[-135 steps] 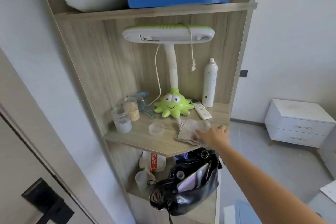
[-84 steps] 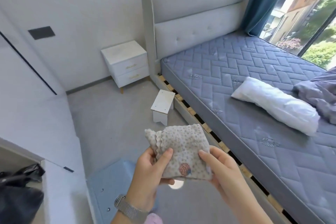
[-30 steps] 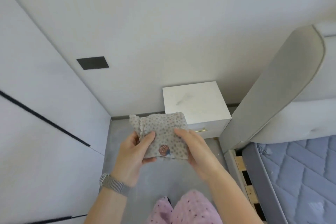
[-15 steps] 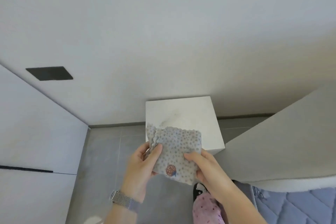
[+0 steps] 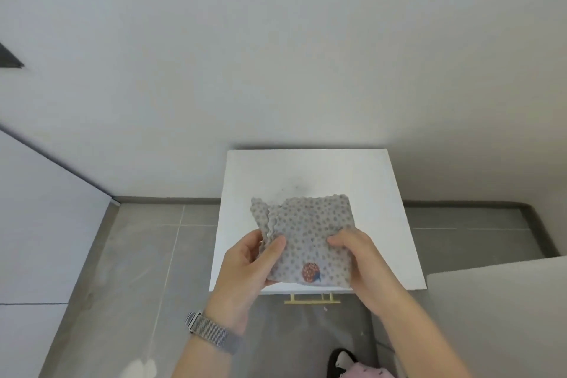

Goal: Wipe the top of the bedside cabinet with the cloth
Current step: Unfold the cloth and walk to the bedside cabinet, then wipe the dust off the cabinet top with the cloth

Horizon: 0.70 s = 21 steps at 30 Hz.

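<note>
The white bedside cabinet (image 5: 362,175) stands against the wall, seen from above, with a grey smudge on its top near the middle. I hold a folded grey dotted cloth (image 5: 310,233) with a small red emblem above the cabinet's front half. My left hand (image 5: 248,264) grips the cloth's left edge, thumb on top. My right hand (image 5: 362,258) grips its right edge. The cloth hides part of the top; whether it touches the surface I cannot tell.
A grey padded headboard (image 5: 497,316) rises at the lower right, close beside the cabinet. White wardrobe panels (image 5: 46,224) line the left. Grey floor tiles (image 5: 147,255) lie between them. A brass drawer handle (image 5: 311,301) shows under the front edge.
The view has closed in on the cabinet, which now fills the middle from above. Both hands still hold the cloth, now over the cabinet top instead of in front of it.
</note>
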Each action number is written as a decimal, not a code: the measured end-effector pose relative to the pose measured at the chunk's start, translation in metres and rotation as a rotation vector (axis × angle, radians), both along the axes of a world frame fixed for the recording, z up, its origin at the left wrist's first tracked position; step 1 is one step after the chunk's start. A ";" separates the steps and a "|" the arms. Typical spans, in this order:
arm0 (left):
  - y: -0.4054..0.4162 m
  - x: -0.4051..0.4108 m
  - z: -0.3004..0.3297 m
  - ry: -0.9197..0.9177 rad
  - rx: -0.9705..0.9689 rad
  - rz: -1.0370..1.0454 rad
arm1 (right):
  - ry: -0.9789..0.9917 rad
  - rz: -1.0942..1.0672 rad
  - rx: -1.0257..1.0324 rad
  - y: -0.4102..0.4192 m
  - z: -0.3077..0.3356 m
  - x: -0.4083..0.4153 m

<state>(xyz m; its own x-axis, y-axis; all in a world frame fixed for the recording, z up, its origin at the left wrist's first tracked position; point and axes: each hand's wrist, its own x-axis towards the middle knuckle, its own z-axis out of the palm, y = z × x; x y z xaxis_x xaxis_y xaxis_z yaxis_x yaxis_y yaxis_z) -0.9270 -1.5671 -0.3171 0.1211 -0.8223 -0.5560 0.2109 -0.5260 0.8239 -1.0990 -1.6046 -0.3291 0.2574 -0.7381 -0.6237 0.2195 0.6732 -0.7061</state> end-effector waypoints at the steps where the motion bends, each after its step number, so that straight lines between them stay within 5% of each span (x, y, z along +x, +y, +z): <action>1: -0.001 0.002 -0.018 -0.012 -0.018 0.018 | -0.002 0.017 -0.019 -0.006 -0.020 0.005; 13: -0.021 0.020 -0.143 -0.040 -0.305 0.162 | -0.267 0.075 -0.291 -0.033 -0.146 0.040; 21: 0.016 -0.002 -0.162 -0.021 -0.378 0.201 | -0.137 0.081 -0.471 -0.004 -0.164 0.022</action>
<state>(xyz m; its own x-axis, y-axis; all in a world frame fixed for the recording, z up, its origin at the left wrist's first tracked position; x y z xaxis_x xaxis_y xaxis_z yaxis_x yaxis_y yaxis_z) -0.9285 -1.5509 -0.4790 0.3077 -0.9268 -0.2153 0.2593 -0.1361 0.9562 -1.0770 -1.6083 -0.4930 0.3821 -0.9057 -0.1839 0.2913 0.3068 -0.9061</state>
